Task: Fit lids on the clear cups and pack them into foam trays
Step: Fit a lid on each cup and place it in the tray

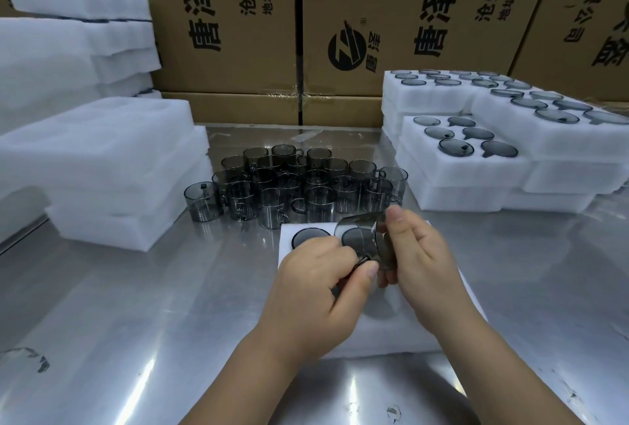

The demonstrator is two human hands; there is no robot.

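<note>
A smoky clear cup (362,232) lies tilted on its side above a white foam tray (391,332) in front of me. My right hand (420,254) grips the cup's base end, thumb on top. My left hand (316,283) pinches the cup's small dark handle between thumb and fingers. One cup (308,237) sits in the tray's far left pocket. Several more smoky cups (296,183) stand grouped on the steel table behind the tray.
Empty foam trays (102,166) are stacked at the left. Filled foam trays (476,152) holding cups are stacked at the right. Printed cardboard boxes (238,22) wall off the back. The steel table (136,305) reaches to the front edge.
</note>
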